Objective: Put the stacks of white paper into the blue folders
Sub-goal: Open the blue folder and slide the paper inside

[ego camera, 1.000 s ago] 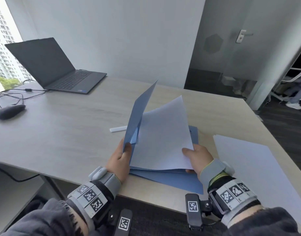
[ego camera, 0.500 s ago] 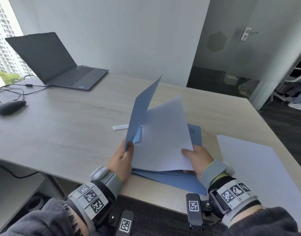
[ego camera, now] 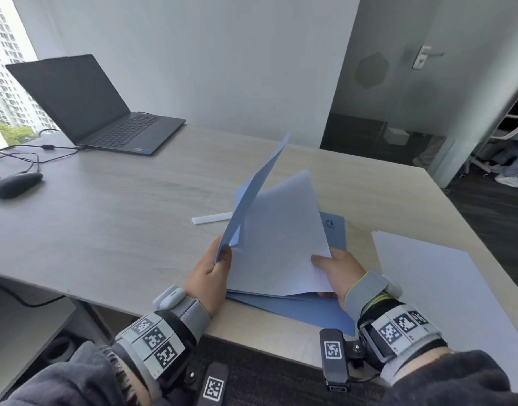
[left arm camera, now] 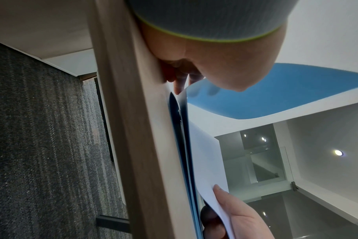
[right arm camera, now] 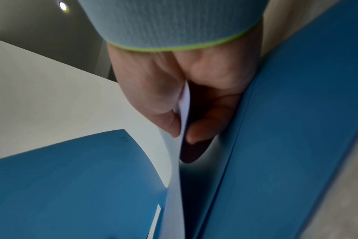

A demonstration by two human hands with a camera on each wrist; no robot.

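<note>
Near the front edge of the wooden table (ego camera: 120,230) lies a pile of blue folders (ego camera: 307,310). My left hand (ego camera: 212,269) pinches the raised cover of the top blue folder (ego camera: 252,194) at its near corner and holds it upright. My right hand (ego camera: 338,271) pinches the near right corner of a stack of white paper (ego camera: 281,241), thumb on top. The sheets slant inside the open folder, their far end lifted. In the right wrist view the thumb and fingers (right arm camera: 174,126) squeeze the paper edge (right arm camera: 184,103) beside the folder pile (right arm camera: 286,145).
A second stack of white paper (ego camera: 445,291) lies at the table's right edge. A white strip (ego camera: 212,218) lies behind the folders. An open laptop (ego camera: 105,112), a mouse (ego camera: 14,184) and cables occupy the far left. Dark floor and a glass door are to the right.
The paper stack has dropped a little deeper under the raised folder cover. Both hands keep their grips in nearly the same place.
</note>
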